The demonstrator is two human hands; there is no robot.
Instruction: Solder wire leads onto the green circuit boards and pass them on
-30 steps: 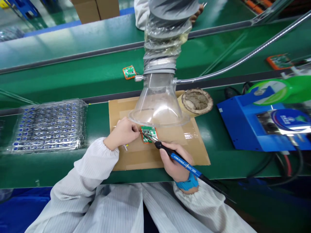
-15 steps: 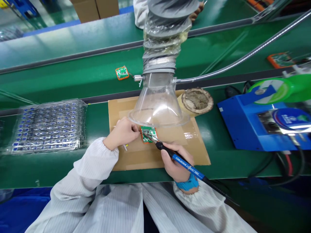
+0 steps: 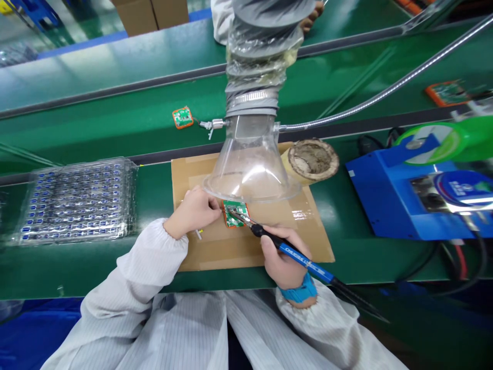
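A green circuit board (image 3: 238, 218) with an orange edge lies on the cardboard sheet (image 3: 304, 241), below the clear funnel hood. My right hand (image 3: 285, 257) is closed around a blue and black soldering iron (image 3: 296, 253), whose metal tip reaches over the board's left part. At the board's left edge, my left hand (image 3: 196, 211) is pinched closed; what its fingertips hold is too small to make out. A small white and yellow connector (image 3: 198, 234) shows just below that hand.
The clear funnel hood (image 3: 252, 164) on a grey duct hangs over the cardboard. Behind it stands a round, crusted holder (image 3: 313, 160). Stacked clear trays (image 3: 77, 200) sit left, a blue machine (image 3: 385, 195) right. Another board (image 3: 182, 117) lies on the green belt. A person's hand (image 3: 311, 18) shows beyond.
My right hand and the soldering iron have shifted slightly right. The board on the belt has moved left. My left hand has stayed in place.
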